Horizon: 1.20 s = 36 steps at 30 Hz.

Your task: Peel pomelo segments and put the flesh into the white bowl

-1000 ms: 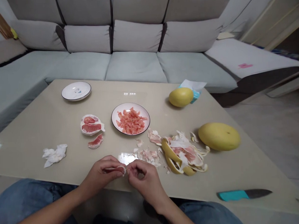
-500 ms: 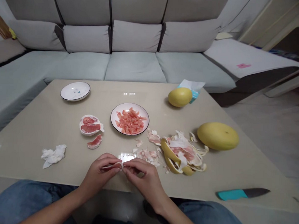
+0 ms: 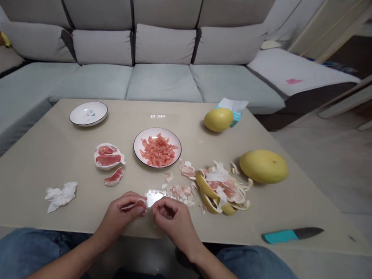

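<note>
Near the table's front edge, my left hand (image 3: 126,212) is closed around a pomelo segment (image 3: 140,204), red flesh with pale membrane. Just to its right, my right hand (image 3: 172,216) is closed in a pinch, a small gap from the segment. Whatever lies between its fingertips is too small to make out. Beyond my hands stands a white plate (image 3: 137,149) with a dark rim, holding red pomelo pulp pieces (image 3: 159,151). Left of the plate are a partly peeled pomelo chunk (image 3: 108,159) and a loose segment (image 3: 114,176).
Pomelo peels (image 3: 208,188) and membrane scraps (image 3: 180,192) lie right of my hands. Two whole pomelos (image 3: 263,166) are farther right, one against a tissue pack (image 3: 237,117). A knife (image 3: 281,236) lies front right, crumpled tissue (image 3: 62,195) left, another plate (image 3: 103,111) back left.
My right hand has come away from the segment, opening a small gap between the hands. My left hand still holds the segment. The whole view has shifted slightly.
</note>
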{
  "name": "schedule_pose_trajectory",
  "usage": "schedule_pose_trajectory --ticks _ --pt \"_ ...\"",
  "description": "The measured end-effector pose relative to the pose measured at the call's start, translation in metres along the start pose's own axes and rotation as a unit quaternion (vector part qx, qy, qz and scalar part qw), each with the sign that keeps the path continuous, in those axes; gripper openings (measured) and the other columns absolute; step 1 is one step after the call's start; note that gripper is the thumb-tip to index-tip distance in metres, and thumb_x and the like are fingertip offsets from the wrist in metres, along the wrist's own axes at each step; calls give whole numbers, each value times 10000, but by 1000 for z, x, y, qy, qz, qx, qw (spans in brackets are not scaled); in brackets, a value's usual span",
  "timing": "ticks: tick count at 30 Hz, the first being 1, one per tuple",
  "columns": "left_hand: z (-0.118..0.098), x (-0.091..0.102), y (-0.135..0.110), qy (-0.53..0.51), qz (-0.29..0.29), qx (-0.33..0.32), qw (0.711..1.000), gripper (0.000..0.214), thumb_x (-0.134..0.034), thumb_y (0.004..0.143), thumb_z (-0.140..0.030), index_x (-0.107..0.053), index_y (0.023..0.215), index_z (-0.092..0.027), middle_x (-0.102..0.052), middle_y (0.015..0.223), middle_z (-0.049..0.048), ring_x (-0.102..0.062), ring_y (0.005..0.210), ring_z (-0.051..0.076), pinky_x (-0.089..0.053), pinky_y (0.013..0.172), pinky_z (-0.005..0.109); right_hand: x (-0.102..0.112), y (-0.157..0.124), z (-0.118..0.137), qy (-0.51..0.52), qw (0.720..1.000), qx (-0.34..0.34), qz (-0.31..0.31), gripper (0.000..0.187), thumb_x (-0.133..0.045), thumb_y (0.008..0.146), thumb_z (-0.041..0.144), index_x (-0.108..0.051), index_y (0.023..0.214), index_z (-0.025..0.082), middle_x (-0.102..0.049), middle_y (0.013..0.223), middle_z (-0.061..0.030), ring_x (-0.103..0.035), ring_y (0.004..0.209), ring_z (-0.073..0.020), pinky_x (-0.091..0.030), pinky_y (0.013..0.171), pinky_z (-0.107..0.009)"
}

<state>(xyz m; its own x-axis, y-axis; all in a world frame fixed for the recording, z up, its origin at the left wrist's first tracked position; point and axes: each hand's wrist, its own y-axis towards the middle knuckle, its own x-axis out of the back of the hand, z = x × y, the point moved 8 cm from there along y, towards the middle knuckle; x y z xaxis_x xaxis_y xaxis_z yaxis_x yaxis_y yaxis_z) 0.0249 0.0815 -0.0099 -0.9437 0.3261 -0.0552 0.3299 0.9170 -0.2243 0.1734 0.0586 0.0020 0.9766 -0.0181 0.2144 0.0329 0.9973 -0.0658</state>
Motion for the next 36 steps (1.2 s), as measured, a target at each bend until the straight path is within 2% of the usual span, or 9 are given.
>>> schedule_pose_trajectory --ticks 3,8,14,20,24,29,31,33,36 --pt "7 3 2 -138 -3 79 987 177 -719 795 -322 -703 853 -156 -627 805 24 -591 735 136 -504 739 254 10 8 -2 -14 1000 9 13 129 -583 775 197 -700 728 172 -633 577 8 -536 487 -108 -418 458 -197" --pt "18 11 4 -244 -39 145 958 203 -744 780 -290 -676 933 -175 -622 817 8 -606 725 107 -534 735 231 49 23 11 -185 970 157 -34 225 -536 849 156 -745 913 208 -753 894 -70 -683 812 -200 -522 755 -321" --pt "25 18 7 -299 -65 155 939 151 -700 814 -199 -679 962 -180 -673 891 27 -657 731 117 -564 684 222 73 32 4 -447 875 158 -101 276 -525 914 275 -694 714 188 -681 665 -72 -619 655 -223 -432 586 -314" --pt "29 21 6 -328 -81 175 925 161 -610 858 -127 -682 999 -152 -706 952 56 -699 749 153 -590 681 264 77 33 -1 -491 845 189 -94 236 -549 823 83 -686 972 205 -711 829 -68 -632 758 -231 -424 595 -306" --pt "29 23 9 -355 -89 175 914 162 -573 869 -101 -683 983 -132 -720 953 72 -706 759 166 -597 686 278 53 24 5 -473 849 226 -75 86 -588 885 233 -664 859 204 -680 791 -73 -596 742 -233 -439 624 -335" --pt "32 26 14 -399 -111 154 897 200 -519 881 -52 -689 960 -122 -716 1049 85 -695 905 182 -600 801 331 -43 -6 0 -449 837 312 11 96 -612 862 202 -626 768 212 -658 810 -40 -569 751 -185 -443 666 -310" --pt "33 27 14 -408 -119 151 892 218 -498 888 -41 -691 954 -116 -713 1052 91 -686 940 187 -596 832 356 -69 -12 -7 -461 823 329 39 79 -650 847 231 -622 773 223 -648 807 -21 -562 778 -190 -433 676 -315" --pt "33 27 14 -413 -126 151 889 230 -483 893 -36 -694 948 -109 -710 1053 98 -680 961 194 -590 859 381 -72 -6 -15 -513 796 316 55 93 -651 852 207 -619 768 229 -640 792 -10 -547 766 -187 -422 692 -320" --pt "27 26 14 -410 -120 137 894 244 -495 878 -11 -696 972 -113 -696 1079 98 -663 1004 194 -552 947 412 -25 17 -18 -558 792 248 10 121 -625 841 103 -636 766 198 -645 782 -56 -535 771 -219 -405 718 -353"
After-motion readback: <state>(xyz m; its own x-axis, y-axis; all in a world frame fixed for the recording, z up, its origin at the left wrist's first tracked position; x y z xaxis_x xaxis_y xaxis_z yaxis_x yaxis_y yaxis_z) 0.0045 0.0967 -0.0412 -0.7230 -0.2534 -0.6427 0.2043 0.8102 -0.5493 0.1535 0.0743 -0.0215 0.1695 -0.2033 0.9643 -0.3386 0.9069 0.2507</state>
